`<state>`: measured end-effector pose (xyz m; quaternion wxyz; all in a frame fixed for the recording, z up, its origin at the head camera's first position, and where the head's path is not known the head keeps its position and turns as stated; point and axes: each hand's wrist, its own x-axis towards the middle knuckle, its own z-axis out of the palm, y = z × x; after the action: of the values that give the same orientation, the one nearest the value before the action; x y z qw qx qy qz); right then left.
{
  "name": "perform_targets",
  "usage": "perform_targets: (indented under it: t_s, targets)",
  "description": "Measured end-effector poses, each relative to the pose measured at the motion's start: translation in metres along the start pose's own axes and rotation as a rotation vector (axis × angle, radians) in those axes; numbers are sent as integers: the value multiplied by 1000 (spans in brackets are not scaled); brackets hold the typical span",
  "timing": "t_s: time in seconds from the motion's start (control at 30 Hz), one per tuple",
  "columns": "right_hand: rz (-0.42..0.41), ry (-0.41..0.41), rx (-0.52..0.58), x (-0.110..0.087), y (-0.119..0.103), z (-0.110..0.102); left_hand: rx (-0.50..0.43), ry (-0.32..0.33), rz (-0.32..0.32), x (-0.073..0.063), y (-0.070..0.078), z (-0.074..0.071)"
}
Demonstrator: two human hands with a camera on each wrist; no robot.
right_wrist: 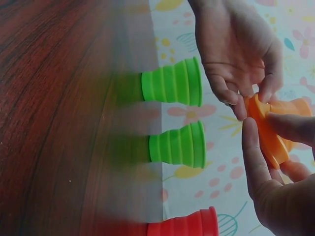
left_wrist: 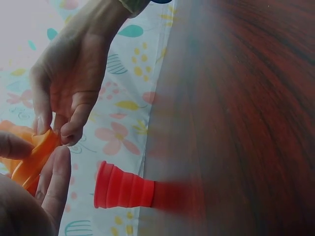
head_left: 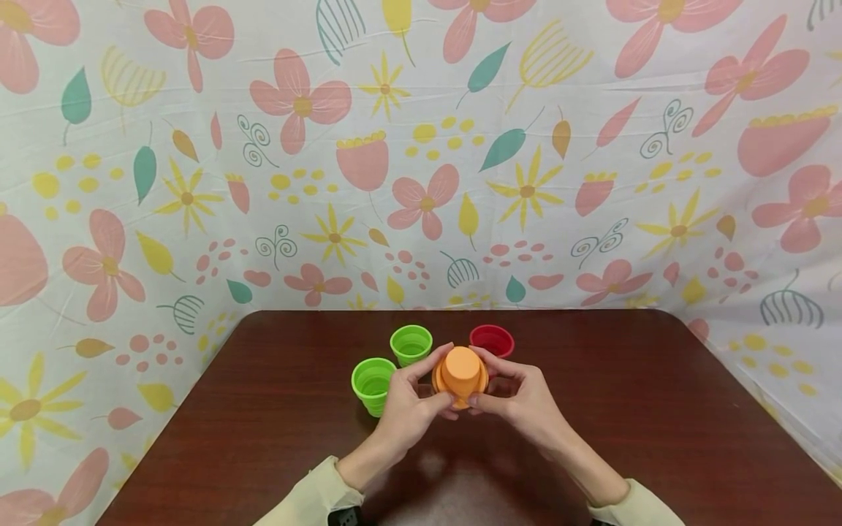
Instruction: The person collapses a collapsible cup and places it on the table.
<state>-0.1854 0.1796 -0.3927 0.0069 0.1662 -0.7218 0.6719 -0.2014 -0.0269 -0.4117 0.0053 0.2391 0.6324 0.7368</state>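
The fingers of both hands are curled in a grip on the orange collapsible cup (head_left: 463,365), thumbs at its near edge and index fingertips at its far edge, left hand (head_left: 409,408) and right hand (head_left: 528,406) facing each other. Between them, the cup is held above the table (head_left: 263,431), narrow base up and wide rim down; its stepped wall looks partly folded. To work it well, I would keep both pinches level and on the rim, and press gently and evenly, since force from one side would probably twist the soft wall or let it slip. Just left of the left knuckles stands the near green collapsible cup (head_left: 372,380); past those fingertips, the far green collapsible cup (head_left: 411,342). Beyond the right fingertips is the red collapsible cup (head_left: 491,339); best keep the knuckles clear of all three.
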Motion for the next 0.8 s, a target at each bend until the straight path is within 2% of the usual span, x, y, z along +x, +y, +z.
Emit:
perform_targets:
  t_s: [0.8]
  targets:
    - [11, -23, 15, 3, 9, -1, 5, 40, -36, -2, -3, 2]
